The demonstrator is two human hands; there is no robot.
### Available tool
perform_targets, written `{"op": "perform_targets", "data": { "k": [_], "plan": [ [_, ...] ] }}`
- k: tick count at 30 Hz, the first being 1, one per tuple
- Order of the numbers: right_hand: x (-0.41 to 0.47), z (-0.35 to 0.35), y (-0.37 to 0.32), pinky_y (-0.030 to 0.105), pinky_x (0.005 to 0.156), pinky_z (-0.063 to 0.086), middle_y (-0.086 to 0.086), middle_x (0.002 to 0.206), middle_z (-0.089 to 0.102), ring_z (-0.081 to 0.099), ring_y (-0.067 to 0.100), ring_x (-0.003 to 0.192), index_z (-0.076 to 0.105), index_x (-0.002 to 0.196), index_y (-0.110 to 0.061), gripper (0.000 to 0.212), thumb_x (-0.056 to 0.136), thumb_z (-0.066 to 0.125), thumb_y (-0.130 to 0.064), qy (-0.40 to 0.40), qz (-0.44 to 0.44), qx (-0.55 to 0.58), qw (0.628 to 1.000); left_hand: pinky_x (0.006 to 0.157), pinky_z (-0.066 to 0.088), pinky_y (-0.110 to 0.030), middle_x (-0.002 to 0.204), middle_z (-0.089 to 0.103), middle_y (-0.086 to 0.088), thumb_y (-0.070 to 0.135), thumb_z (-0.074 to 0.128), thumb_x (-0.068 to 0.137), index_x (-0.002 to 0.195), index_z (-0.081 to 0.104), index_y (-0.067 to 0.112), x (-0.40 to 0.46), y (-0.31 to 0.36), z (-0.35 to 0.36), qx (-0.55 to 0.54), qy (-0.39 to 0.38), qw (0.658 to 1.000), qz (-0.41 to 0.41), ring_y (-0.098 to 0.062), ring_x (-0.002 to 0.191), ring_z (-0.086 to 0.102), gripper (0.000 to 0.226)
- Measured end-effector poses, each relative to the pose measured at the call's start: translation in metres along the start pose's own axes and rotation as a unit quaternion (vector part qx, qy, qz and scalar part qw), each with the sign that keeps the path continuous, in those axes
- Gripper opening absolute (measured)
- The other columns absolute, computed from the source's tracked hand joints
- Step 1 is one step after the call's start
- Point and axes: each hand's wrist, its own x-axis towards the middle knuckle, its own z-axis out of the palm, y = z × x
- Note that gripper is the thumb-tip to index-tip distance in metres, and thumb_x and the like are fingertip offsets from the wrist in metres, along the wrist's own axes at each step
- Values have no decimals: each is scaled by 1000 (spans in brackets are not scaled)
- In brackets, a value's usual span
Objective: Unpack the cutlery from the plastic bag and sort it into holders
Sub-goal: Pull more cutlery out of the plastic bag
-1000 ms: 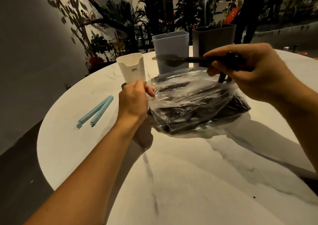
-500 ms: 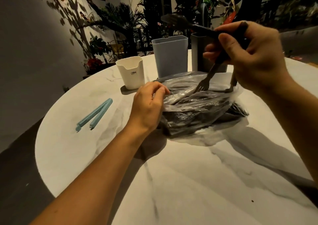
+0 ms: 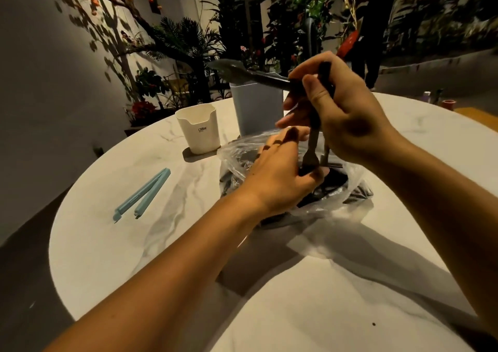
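A clear plastic bag (image 3: 353, 187) full of dark cutlery lies on the round marble table (image 3: 167, 244). Above it my right hand (image 3: 347, 120) grips a small bunch of dark cutlery. A spoon (image 3: 237, 70) sticks out of it to the left. A fork (image 3: 312, 141) and one more piece hang down from it towards the bag's mouth. My left hand (image 3: 277, 173) lies over the bag, with thumb and fingers closing on the fork's tines. Behind stand a white holder (image 3: 199, 130) and a grey-blue holder (image 3: 256, 109); the dark holder is hidden behind my right hand.
A light blue bag clip (image 3: 142, 195) lies open on the table's left side. Plants and a wall stand behind the table. Small items (image 3: 447, 103) sit at the far right edge. A person's legs (image 3: 374, 41) are in the background.
My right hand turned the cutlery bunch so that the forks hang straight down. My left hand let go of the bag's edge and moved right to the fork's tines.
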Motion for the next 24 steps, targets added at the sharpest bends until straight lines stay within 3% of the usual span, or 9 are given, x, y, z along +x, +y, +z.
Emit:
{"op": "perform_targets", "data": {
  "k": [5, 9, 12, 15, 17, 20, 24],
  "plan": [
    [13, -12, -23, 33, 72, 61, 14, 94, 62, 72, 23, 73, 44, 120, -5, 18, 107, 33, -13, 34, -13, 58, 998, 100, 47, -42, 129, 52, 6, 46, 70, 89, 129, 49, 33, 10, 16, -1, -26, 36, 999, 29, -16, 118, 50, 47],
    [22, -17, -33, 34, 76, 60, 13, 92, 64, 71, 21, 72, 46, 119, -4, 19, 107, 33, -11, 75, 13, 159, 984, 85, 50, -26, 107, 67, 4, 31, 63, 97, 109, 62, 21, 7, 21, -12, -141, 25, 990, -13, -7, 101, 62, 16],
    [24, -18, -30, 34, 78, 60, 11, 91, 67, 72, 20, 74, 53, 117, -6, 21, 107, 36, -12, 121, 74, 249, 958, 69, 54, -24, 82, 67, -3, 25, 65, 95, 103, 64, 7, 3, 17, -23, -185, 23, 982, 10, -9, 71, 64, 20],
    [23, -12, -22, 30, 75, 60, 12, 90, 66, 69, 16, 72, 56, 116, -3, 22, 106, 38, -10, 163, 134, 323, 922, 51, 47, -26, 62, 57, 0, 26, 69, 88, 97, 64, 3, -4, 9, -34, -303, 35, 952, -35, -12, 52, 51, 25],
    [21, -8, -14, 30, 75, 60, 13, 90, 65, 68, 14, 70, 56, 113, -2, 20, 106, 38, -8, 183, 166, 355, 902, 47, 46, -25, 63, 60, 1, 30, 65, 88, 93, 65, 7, -6, 1, -38, -363, 87, 923, -88, -11, 50, 50, 24],
    [17, 0, -2, 32, 78, 61, 13, 88, 67, 69, 15, 71, 57, 108, -3, 18, 105, 40, -6, 187, 192, 383, 884, 46, 48, -22, 81, 70, -11, 28, 66, 92, 96, 66, 3, -6, -10, -41, -405, 171, 882, -173, -13, 48, 52, 25],
    [13, 4, 12, 34, 79, 61, 17, 95, 73, 73, 22, 86, 59, 110, -2, 16, 103, 45, -6, 172, 220, 400, 873, 49, 52, -19, 86, 72, -16, 24, 74, 87, 94, 65, 2, -2, -16, -43, -440, 253, 827, -240, -5, 40, 51, 24]
  ]
}}
